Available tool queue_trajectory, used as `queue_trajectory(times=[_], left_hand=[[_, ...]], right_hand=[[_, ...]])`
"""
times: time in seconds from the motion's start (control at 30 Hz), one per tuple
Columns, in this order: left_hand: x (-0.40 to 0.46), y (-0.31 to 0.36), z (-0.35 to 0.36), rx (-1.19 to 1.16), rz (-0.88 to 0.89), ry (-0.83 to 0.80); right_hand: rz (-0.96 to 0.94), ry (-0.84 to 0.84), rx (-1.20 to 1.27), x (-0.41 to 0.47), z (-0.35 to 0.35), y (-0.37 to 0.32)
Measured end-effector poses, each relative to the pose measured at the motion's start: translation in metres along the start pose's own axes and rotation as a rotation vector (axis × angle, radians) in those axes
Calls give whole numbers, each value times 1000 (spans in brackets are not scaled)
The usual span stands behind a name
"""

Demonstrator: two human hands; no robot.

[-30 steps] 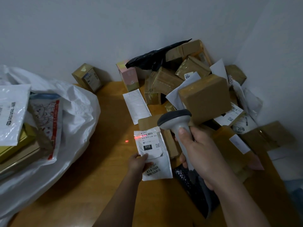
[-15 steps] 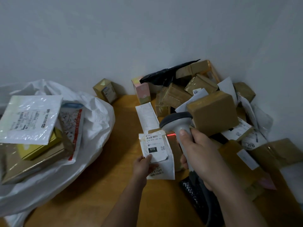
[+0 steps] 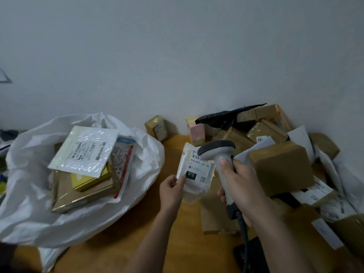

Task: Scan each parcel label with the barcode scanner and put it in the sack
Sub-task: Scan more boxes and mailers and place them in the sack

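Note:
My left hand [image 3: 172, 189] pinches the lower left corner of a small white mailer parcel [image 3: 194, 172], held upright above the table with its "010" label facing me. My right hand [image 3: 239, 181] grips the handle of the grey barcode scanner [image 3: 217, 149], whose dark head overlaps the label's upper right edge. To the left lies the open white sack [image 3: 82, 219], holding a white bubble mailer [image 3: 84, 150], a yellow box, a flat brown box and a printed pouch.
A heap of brown boxes [image 3: 279, 170], white mailers and a black bag [image 3: 226, 117] fills the right corner against the wall. A small yellow box [image 3: 157, 128] and a pink box [image 3: 196, 131] stand by the wall. A flat cardboard parcel [image 3: 216, 215] lies on the wooden table [image 3: 177, 247].
The view has swung left, showing more of the sack. The parcel and scanner have come closer together and the red scan line is gone.

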State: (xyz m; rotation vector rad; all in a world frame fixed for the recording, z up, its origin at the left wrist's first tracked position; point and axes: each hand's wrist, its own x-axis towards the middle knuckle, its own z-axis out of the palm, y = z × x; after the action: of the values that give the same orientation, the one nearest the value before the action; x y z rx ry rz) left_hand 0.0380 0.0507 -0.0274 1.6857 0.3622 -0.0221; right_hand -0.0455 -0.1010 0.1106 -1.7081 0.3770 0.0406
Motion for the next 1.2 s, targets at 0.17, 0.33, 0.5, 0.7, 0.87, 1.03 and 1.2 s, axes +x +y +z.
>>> queue_trajectory(times=[0.17, 0.33, 0.5, 0.7, 0.87, 1.03, 1.2], left_hand=[[16, 60, -49, 172, 189, 284], [43, 100, -115, -172, 193, 571], [83, 118, -172, -188, 105, 785], [98, 77, -182, 692, 243, 541], [115, 55, -174, 863, 177, 344], [113, 64, -142, 935, 329, 443], [109, 55, -74, 941, 742, 324]], right_hand=[[-34, -19, -3, 2, 17, -12], [-72, -70, -35, 7, 42, -16], [-73, -111, -55, 10, 64, -18], [-40, -99, -71, 18, 80, -13], [-16, -68, -76, 28, 80, -8], [7, 18, -44, 39, 68, -8], [47, 124, -16, 59, 46, 2]])
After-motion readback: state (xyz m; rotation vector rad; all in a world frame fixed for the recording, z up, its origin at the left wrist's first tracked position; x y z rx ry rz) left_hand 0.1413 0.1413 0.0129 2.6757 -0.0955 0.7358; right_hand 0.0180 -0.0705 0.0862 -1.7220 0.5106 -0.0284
